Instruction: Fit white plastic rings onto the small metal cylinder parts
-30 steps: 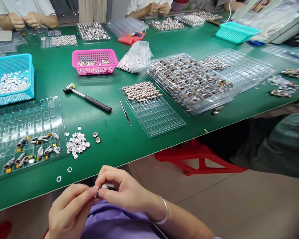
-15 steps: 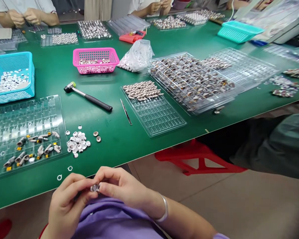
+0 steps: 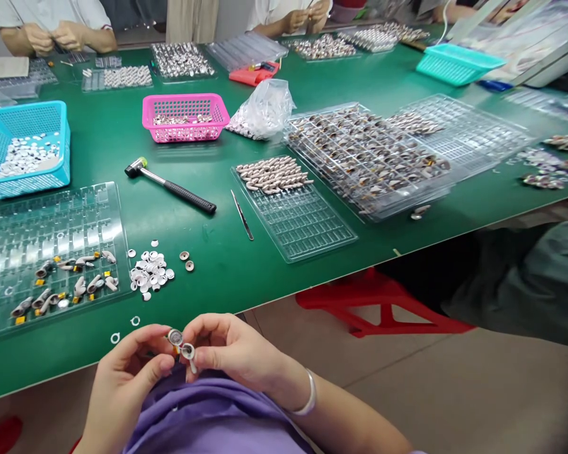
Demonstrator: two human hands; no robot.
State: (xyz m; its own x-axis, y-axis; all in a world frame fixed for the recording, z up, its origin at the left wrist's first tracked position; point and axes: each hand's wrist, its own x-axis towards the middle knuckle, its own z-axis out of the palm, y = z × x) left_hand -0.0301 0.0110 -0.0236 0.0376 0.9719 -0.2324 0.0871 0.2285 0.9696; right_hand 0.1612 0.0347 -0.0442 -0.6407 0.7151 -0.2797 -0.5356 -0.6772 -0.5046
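Note:
My left hand point(image 3: 125, 378) and my right hand point(image 3: 234, 353) meet just below the near edge of the green table point(image 3: 123, 164), above my purple lap. Both are closed in a pinch on a small round metal-and-white part point(image 3: 180, 343) held between the fingertips. A silver bangle sits on my right wrist. On the table right above my hands lie a heap of small white round caps point(image 3: 150, 272), two loose white rings point(image 3: 123, 328) and a clear tray point(image 3: 47, 252) holding several small grey curved pieces with yellow bits.
A black-handled hammer point(image 3: 170, 186) and tweezers point(image 3: 242, 215) lie mid-table. Clear trays of parts point(image 3: 360, 154) spread to the right, with a pink basket point(image 3: 185, 116), blue basket point(image 3: 26, 148) and plastic bag point(image 3: 262, 110). Other people's hands work at the far edge. A red stool point(image 3: 378, 302) stands under the table.
My hands have shifted slightly and turned the small part, so its round face now shows between the fingertips. The view has drifted a little.

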